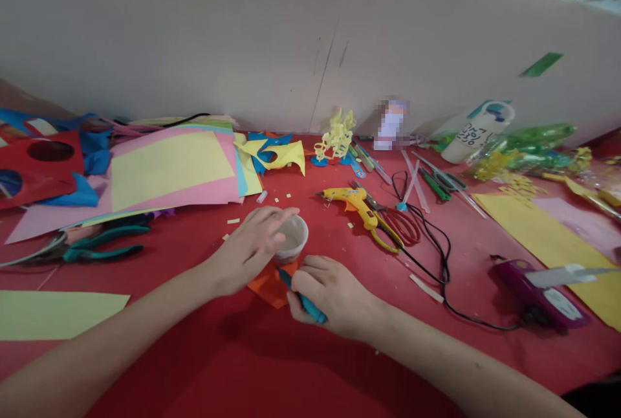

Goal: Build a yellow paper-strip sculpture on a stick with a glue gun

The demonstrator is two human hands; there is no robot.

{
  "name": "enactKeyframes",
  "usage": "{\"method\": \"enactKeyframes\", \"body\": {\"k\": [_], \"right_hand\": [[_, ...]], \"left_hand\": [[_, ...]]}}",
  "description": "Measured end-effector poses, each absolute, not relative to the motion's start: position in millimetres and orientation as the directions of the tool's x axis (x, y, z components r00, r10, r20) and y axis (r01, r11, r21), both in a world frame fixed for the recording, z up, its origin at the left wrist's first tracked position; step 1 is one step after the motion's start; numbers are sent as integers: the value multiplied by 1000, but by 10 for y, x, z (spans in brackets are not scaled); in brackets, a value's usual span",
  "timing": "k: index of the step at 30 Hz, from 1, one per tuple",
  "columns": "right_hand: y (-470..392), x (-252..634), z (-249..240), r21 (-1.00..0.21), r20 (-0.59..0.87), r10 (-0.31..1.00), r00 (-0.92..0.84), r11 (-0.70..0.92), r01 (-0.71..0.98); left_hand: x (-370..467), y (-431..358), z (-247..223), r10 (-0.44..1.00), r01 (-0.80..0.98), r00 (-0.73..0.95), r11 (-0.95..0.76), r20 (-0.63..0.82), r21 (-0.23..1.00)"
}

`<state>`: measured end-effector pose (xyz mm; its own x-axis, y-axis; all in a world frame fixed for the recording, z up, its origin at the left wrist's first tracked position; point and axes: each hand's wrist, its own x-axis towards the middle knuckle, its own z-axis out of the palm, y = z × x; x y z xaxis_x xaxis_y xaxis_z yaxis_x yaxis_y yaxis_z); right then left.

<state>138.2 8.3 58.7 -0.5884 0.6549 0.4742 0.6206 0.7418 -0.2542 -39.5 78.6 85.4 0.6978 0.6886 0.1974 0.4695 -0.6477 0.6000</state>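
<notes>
1. The small white cup (292, 237) sits on orange paper (266, 291) on the red tabletop (194, 366).
2. The left hand (252, 246) has a loose grip on the cup; the cup could slide.
3. The right hand (330, 295) has a closed grip on a teal pen (303, 298); its line might wobble.
4. The glue gun (356, 201) lies near.

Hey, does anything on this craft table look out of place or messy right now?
Mostly clutter: small yellow paper scraps lie strewn on the red table beside the left hand, and the glue gun rests on the red scissors, its black cord looping loose.
</notes>
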Motion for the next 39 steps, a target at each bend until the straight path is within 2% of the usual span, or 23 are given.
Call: {"method": "enactKeyframes", "body": {"k": [10,16,20,30,35,39], "right_hand": [[186,1281,635,-123,492,539,-683,820,558],[169,1242,564,27,511,499,-700,804,593],[128,1232,532,57,513,505,-695,787,614],[68,1402,573,-31,501,527,-687,804,594],[96,1551,576,-185,476,544,-691,830,526],[144,1623,521,-325,506,593,-627,804,498]], "left_hand": [[-365,792,842,679,469,698,-674,227,571],[-365,791,840,671,467,703,-685,236,560],[-353,787,863,673,487,705,-689,225,536],[-315,769,887,695,527,685,-679,217,511],[-322,775,873,705,539,676,-672,215,507],[-327,776,862,706,543,679,-668,203,509]]}}
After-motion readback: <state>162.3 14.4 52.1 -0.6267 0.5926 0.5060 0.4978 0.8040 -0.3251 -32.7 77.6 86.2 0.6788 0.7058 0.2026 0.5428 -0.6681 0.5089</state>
